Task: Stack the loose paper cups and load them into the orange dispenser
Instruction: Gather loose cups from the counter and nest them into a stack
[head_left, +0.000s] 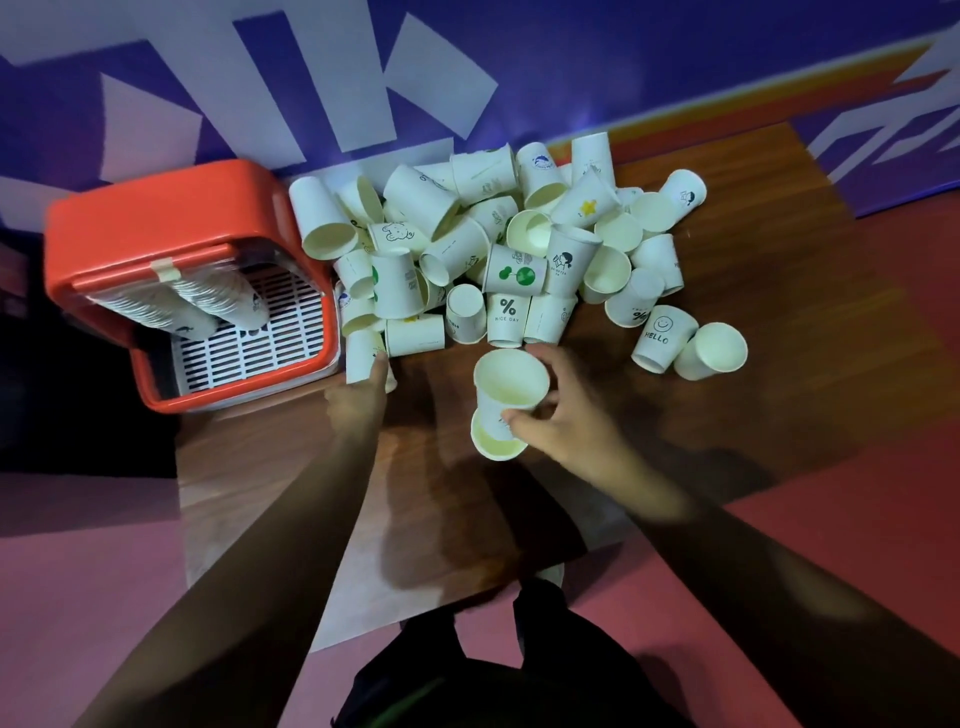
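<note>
A heap of several white printed paper cups (498, 249) lies on the wooden table (727, 415), most on their sides. The orange dispenser (156, 218) stands at the table's left end, with stacked cups (208, 301) inside it above a white slotted grille. My right hand (561, 415) grips an upright cup (509, 387) that sits just above another cup (496, 444) resting on the table. My left hand (358, 400) reaches to the heap's near left edge and holds a lying cup (363, 358) beside the dispenser.
A purple wall with large white shapes runs right behind the heap and the dispenser. Two cups, one printed HELLO (662, 338), stand apart at the heap's right. Red floor surrounds the table, and a dark garment shows at the bottom.
</note>
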